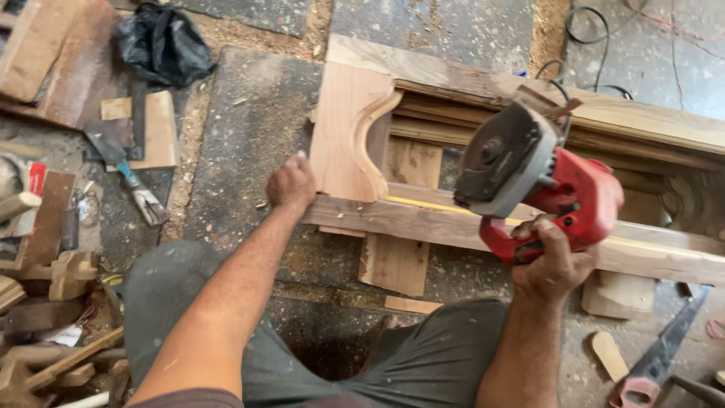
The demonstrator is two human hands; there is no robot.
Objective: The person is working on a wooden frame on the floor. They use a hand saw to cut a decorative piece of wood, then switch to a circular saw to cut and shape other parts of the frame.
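My right hand [553, 261] grips a red power tool [540, 181] by its handle and holds it up above a long wooden frame [453, 227]. The tool's round grey guard faces left. My left hand [291, 183] rests with curled fingers on the frame's left end, next to a pale curved wooden panel [343, 132] that lies on the frame. My knees in dark trousers are in the foreground.
A hand saw [657, 355] lies on the floor at the lower right. Wood offcuts and carved blocks [53, 279] pile up at the left, with a trowel-like tool [124, 170] and a black bag [162, 41]. Sawdust covers the concrete floor. A black cable [589, 34] loops at the top right.
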